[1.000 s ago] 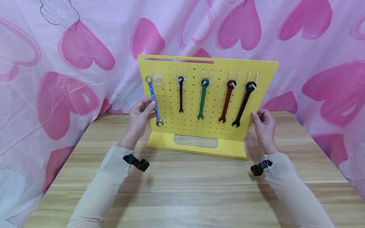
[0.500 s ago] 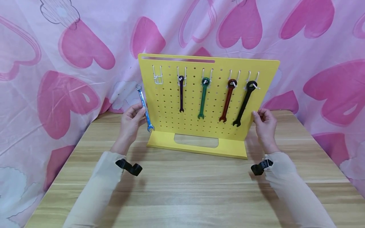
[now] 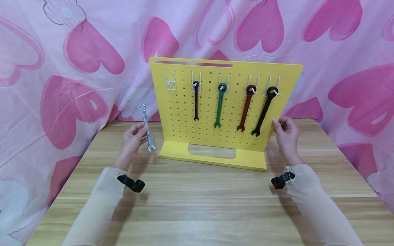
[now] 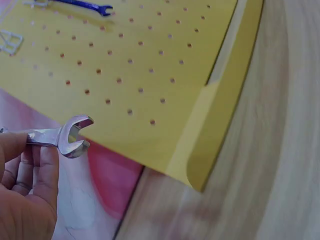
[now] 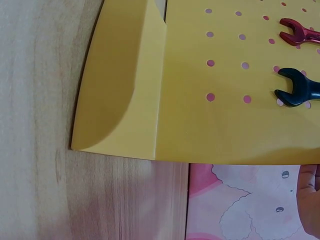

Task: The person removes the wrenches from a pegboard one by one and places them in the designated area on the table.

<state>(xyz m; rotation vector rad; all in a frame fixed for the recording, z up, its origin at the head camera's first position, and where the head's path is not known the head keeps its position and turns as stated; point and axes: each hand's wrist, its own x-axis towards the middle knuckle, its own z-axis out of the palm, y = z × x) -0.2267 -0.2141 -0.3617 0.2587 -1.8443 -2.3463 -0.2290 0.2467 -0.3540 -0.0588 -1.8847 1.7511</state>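
My left hand pinches a silver combination wrench between thumb and fingers, left of the yellow pegboard and apart from it. In the left wrist view the wrench's open end points toward the board. At the board's right edge my right hand grips the side, thumb at the front; its other fingers are partly hidden. On the board's hooks hang a dark purple wrench, a green wrench, a red wrench and a black wrench. Nothing hangs from the leftmost white hook.
The pegboard stands tilted back on its yellow foot, which has a cut-out. Beneath it is a wood-grain table. A pink heart-patterned curtain hangs behind.
My left hand has drawn the silver wrench away from the board's upper left, moving left and down. The right hand has stayed at the board's edge.
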